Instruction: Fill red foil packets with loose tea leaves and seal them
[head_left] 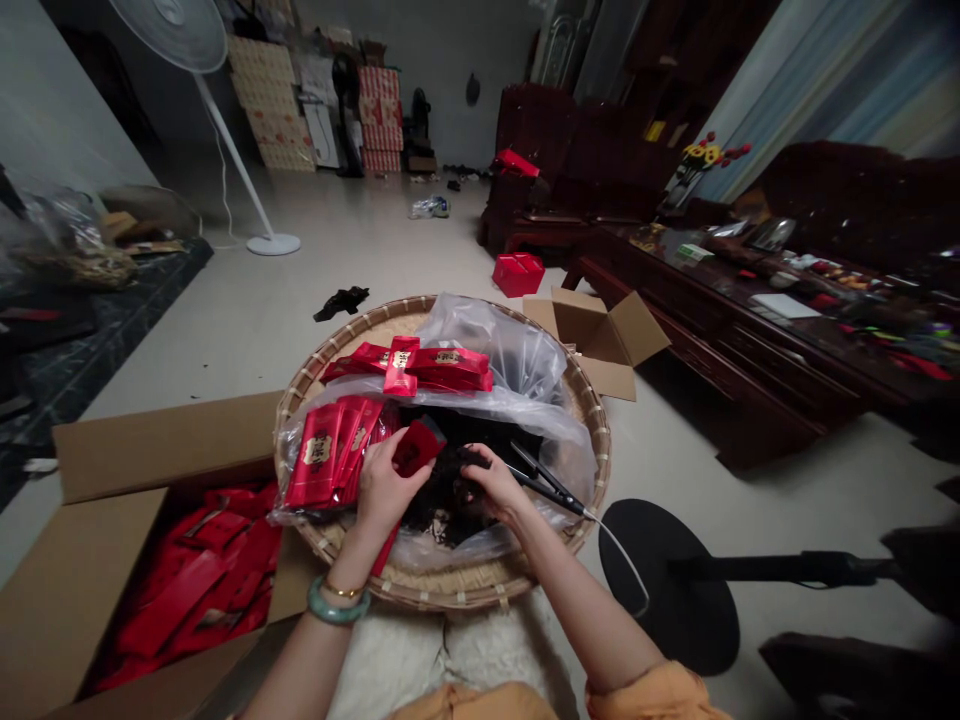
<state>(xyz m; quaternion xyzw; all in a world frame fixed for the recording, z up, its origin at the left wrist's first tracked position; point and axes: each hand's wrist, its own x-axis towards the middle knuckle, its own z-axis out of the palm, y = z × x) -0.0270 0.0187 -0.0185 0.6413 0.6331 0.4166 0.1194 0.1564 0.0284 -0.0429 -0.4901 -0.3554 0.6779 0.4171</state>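
Observation:
My left hand (386,490) holds a small red packet (414,447) upright, above a heap of dark, loose leaves (442,490). My right hand (491,487) pinches some of those leaves, and its fingers touch a black plier-like tool with a cord (544,482). The leaves lie on clear plastic sheeting (495,350) inside a round woven bamboo tray (442,590). Next to my left hand, a row of red packets with gold labels (334,450) leans on the plastic. Further back, more red packets (405,367) lie crosswise.
An open cardboard box of red packets (180,560) stands at lower left, and another box (600,335) sits behind the tray. A black round stand base (667,585) lies at right. A dark wooden table (720,300) with clutter runs along the right.

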